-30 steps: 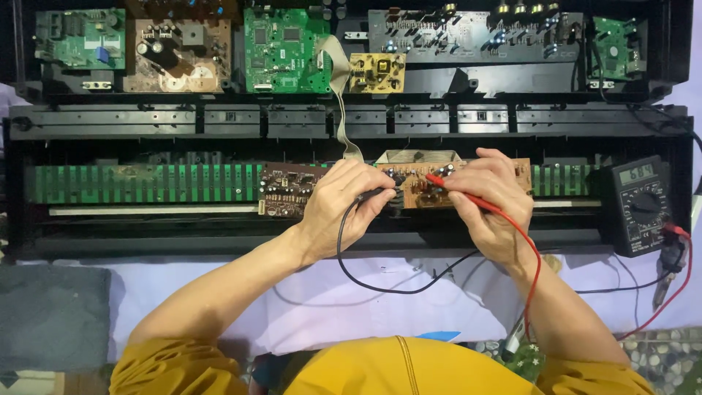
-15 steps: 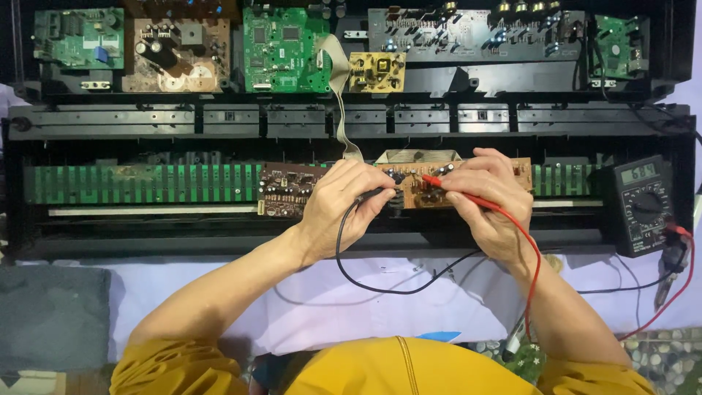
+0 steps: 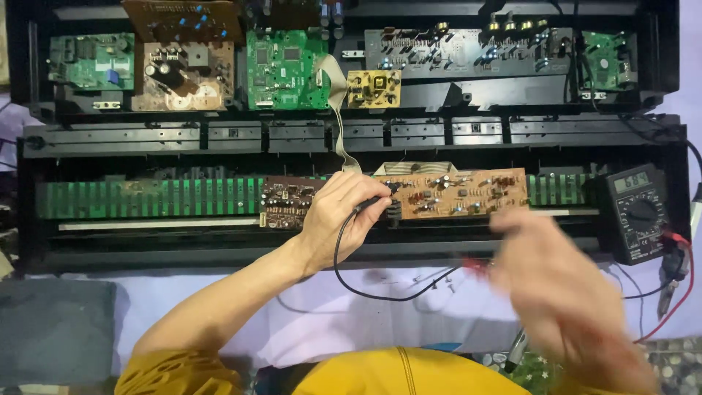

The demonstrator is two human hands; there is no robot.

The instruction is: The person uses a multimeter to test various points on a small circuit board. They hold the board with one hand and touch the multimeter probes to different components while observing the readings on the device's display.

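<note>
White cloth [image 3: 409,329] covers the tabletop close to the person, with a grey mat [image 3: 55,329] lying at the near left corner. On the near right, the right hand [image 3: 563,300] is blurry above the cloth, so you cannot tell if it is spread or closed. A small bit of red, the red probe [image 3: 477,265], shows just left of it, but it is too blurry to tell if the hand holds it. The left hand [image 3: 344,219] reaches a little farther in and pinches the black probe [image 3: 376,202] between thumb and fingers. The tip of that probe touches the left end of the brown circuit board [image 3: 461,194]. A black wire [image 3: 380,281] loops down from the probe over the cloth. Off to the right sits a dark meter [image 3: 638,213] with a small screen and a round dial. All of this lies inside a big open black case [image 3: 365,135]. At the far edge sit more boards, with a green board [image 3: 285,69] near the middle.
</note>
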